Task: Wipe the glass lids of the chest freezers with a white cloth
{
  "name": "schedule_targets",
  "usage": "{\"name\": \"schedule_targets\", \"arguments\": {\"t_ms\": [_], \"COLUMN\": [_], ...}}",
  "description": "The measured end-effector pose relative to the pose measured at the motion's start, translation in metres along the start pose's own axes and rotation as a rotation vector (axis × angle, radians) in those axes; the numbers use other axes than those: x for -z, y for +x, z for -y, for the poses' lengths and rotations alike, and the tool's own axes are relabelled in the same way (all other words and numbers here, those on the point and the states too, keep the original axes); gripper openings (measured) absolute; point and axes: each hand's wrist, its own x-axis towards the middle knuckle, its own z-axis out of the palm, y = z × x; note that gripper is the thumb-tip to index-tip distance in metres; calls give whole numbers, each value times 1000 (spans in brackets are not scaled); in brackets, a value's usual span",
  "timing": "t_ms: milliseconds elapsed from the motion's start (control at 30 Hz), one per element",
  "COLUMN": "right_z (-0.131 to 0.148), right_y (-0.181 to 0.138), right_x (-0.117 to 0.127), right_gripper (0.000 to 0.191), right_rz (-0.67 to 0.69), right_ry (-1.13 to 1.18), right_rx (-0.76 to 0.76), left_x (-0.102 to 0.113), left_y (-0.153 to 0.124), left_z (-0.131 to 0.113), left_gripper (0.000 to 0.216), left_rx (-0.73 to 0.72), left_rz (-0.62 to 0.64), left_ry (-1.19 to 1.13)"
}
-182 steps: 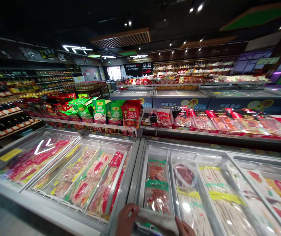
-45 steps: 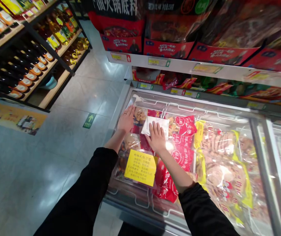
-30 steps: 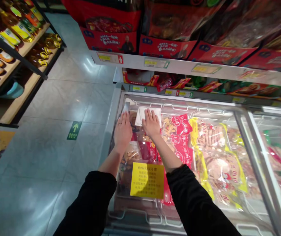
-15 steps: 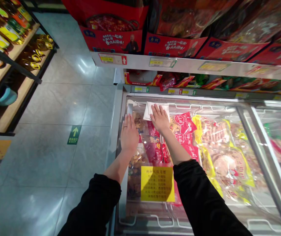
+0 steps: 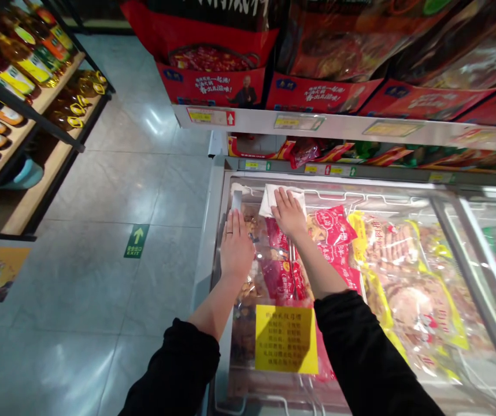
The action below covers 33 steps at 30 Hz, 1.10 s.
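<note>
I lean over a chest freezer with a sliding glass lid [image 5: 408,202]. My right hand [image 5: 289,212] lies flat, fingers stretched out, on a white cloth [image 5: 269,199] pressed to the glass near the lid's far left corner. My left hand [image 5: 236,245], a ring on one finger, rests open and flat on the glass by the lid's left edge, a little nearer to me. Under the glass lie red food packs [image 5: 332,226] and clear packs of sliced meat [image 5: 393,251]. A yellow notice [image 5: 286,339] is stuck on the lid between my forearms.
A shelf with price tags [image 5: 300,122] carries red boxes above the freezer's far side. A grey tiled aisle with a green exit arrow [image 5: 136,241] runs on the left. Wooden shelves of bottles [image 5: 22,81] line the aisle's far left.
From an earlier spot at another freezer I have come to this one. Over the last second my right hand slid the cloth toward the far edge; the left hand stayed flat.
</note>
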Motion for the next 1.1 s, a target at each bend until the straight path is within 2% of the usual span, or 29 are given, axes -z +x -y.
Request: {"name": "schedule_targets", "arguments": {"t_ms": [100, 200, 300, 400, 467, 533, 633, 767, 867, 933, 1033, 1100], "right_z": [12, 40, 51, 36, 22, 19, 37, 62, 51, 38, 34, 46], "right_y": [37, 61, 54, 34, 28, 35, 61, 81, 71, 61, 62, 75], "right_x": [-1, -7, -9, -4, 2, 5, 4, -2, -1, 1, 1, -4], "right_gripper": [69, 68, 64, 62, 62, 63, 63, 62, 59, 59, 59, 59], "right_rz": [-30, 7, 48, 88, 90, 76, 72, 128, 178, 179, 135, 109], "right_ry": [22, 2, -12, -8, -8, -12, -10, 23, 60, 71, 82, 103], "right_rx": [-97, -23, 143, 267, 241, 150, 81, 218, 360, 400, 329, 240], "left_x": [-1, -4, -5, -4, -2, 0, 1, 0, 1, 3, 6, 7], "left_y": [0, 0, 0, 0, -1, -1, 0, 0, 1, 2, 2, 2], "left_z": [-1, -1, 0, 0, 0, -1, -2, -3, -3, -4, -6, -7], "left_gripper": [78, 82, 85, 86, 85, 82, 82, 87, 87, 84, 80, 80], "left_rx": [-1, -5, -10, -7, -5, 0, 12, 8, 16, 32, 39, 33], "left_rz": [-4, -26, -28, -22, -16, -6, 6, -13, -4, 20, 48, 46], "left_ry": [-5, -17, -18, -19, -23, -26, -35, -67, -82, -93, -90, -63]}}
